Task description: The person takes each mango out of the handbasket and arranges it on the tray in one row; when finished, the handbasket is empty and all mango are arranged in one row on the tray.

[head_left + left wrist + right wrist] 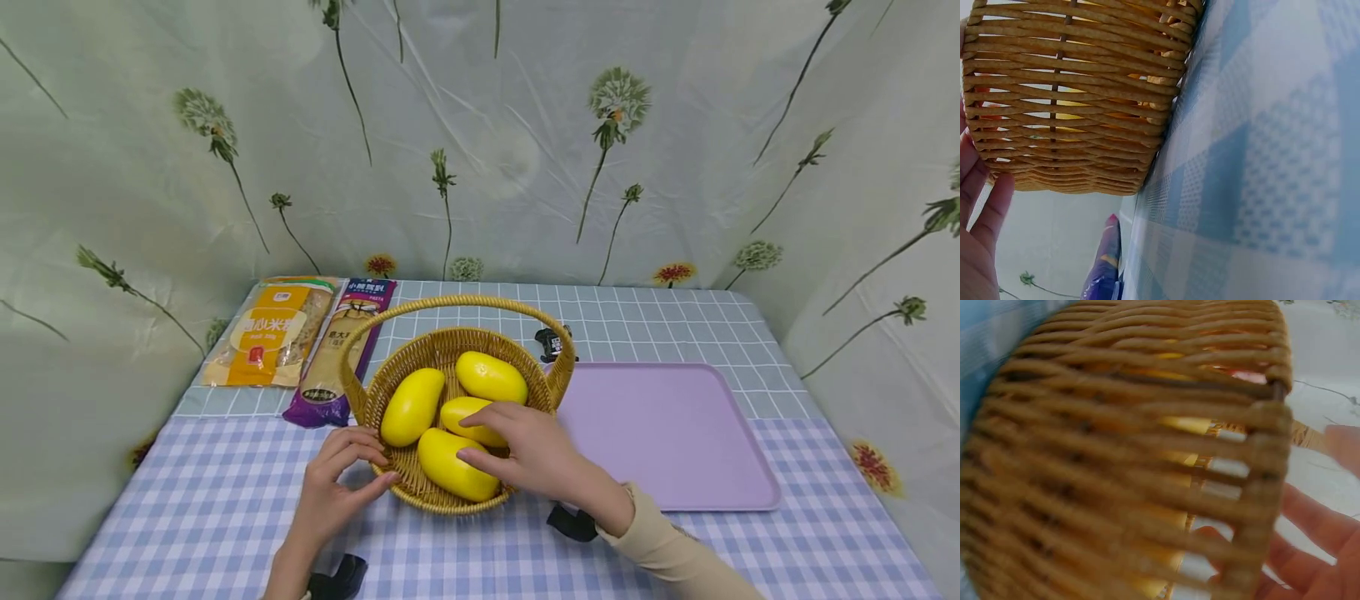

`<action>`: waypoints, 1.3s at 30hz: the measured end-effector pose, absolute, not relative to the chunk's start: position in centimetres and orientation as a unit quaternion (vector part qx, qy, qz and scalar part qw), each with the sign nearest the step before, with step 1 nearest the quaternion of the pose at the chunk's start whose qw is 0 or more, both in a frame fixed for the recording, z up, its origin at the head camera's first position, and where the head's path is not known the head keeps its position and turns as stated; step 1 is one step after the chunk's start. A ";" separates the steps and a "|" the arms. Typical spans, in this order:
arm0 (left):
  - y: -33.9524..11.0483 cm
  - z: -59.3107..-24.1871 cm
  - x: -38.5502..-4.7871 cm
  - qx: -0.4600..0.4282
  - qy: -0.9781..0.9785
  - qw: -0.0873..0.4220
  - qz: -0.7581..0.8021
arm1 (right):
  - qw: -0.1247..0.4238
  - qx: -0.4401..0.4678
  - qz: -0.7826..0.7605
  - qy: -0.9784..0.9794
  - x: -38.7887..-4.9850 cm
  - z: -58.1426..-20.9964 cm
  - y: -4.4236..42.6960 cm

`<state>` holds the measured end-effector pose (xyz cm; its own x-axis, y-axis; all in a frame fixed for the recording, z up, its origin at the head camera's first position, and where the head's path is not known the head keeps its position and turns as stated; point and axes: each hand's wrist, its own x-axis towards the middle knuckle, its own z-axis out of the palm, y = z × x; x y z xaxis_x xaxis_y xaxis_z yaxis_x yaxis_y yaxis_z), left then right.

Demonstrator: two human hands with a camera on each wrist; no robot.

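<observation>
A round wicker basket (405, 493) with a tall arched handle holds several yellow mangoes (412, 407). My left hand (333, 479) is at the basket's front left rim, its relaxed fingers touching the weave and its thumb apart from them. In the left wrist view, fingertips (1000, 190) lie against the rim. My right hand (528, 446) reaches in over the front right rim, thumb and fingers spread above two mangoes. It partly hides the middle mango (459, 414) and the front one (446, 462); whether it touches them I cannot tell.
To the right lies a flat lilac tray (660, 433), with a small black object (553, 342) behind its left corner. Two food packets, one orange and clear (270, 333), one purple (318, 407), lie at the back left. A patterned curtain (510, 150) hangs behind the table.
</observation>
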<state>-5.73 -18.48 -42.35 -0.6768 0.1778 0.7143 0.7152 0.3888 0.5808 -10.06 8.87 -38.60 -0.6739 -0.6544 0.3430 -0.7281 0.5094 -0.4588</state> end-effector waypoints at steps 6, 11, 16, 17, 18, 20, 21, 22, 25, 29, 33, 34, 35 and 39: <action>-18.6 -42.9 -5.6 -0.280 -0.784 0.277 -0.480 | 0.021 0.366 0.270 -0.890 -9.8 -38.8 7.7; -18.6 -43.2 -5.8 -0.285 -0.778 0.280 -0.485 | 0.008 0.345 0.256 -0.903 -9.7 -39.0 6.9; -18.4 -43.2 -5.9 -0.289 -0.775 0.277 -0.489 | 0.016 0.326 0.227 -0.918 -9.7 -39.4 6.4; -18.4 -43.2 -6.0 -0.288 -0.776 0.276 -0.489 | 0.017 0.323 0.221 -0.920 -9.7 -39.4 6.4; -18.4 -43.2 -6.0 -0.288 -0.776 0.275 -0.489 | 0.019 0.320 0.215 -0.922 -9.7 -39.5 6.3; -18.4 -43.1 -6.0 -0.286 -0.777 0.274 -0.490 | 0.022 0.318 0.203 -0.926 -9.8 -39.6 6.2; -18.3 -43.1 -6.0 -0.284 -0.778 0.274 -0.490 | 0.022 0.316 0.199 -0.927 -9.8 -39.6 6.1; -18.3 -43.0 -6.0 -0.284 -0.778 0.274 -0.489 | 0.022 0.315 0.196 -0.928 -9.8 -39.7 6.1; -18.3 -42.9 -5.9 -0.284 -0.778 0.275 -0.488 | 0.015 0.309 0.190 -0.932 -9.9 -39.8 5.9; -18.4 -42.8 -5.8 -0.285 -0.779 0.276 -0.486 | -0.002 0.300 0.189 -0.935 -9.8 -39.8 5.8; -18.5 -42.8 -5.8 -0.281 -0.781 0.276 -0.484 | -0.026 0.299 0.196 -0.934 -9.9 -39.9 5.7; -18.5 -42.8 -5.7 -0.281 -0.781 0.276 -0.485 | -0.034 0.298 0.200 -0.933 -9.9 -39.9 5.6; -18.5 -42.8 -5.7 -0.281 -0.781 0.276 -0.485 | -0.043 0.298 0.204 -0.931 -10.0 -40.0 5.6; -18.6 -42.9 -5.6 -0.280 -0.780 0.273 -0.488 | -0.079 0.298 0.225 -0.924 -10.1 -40.1 5.4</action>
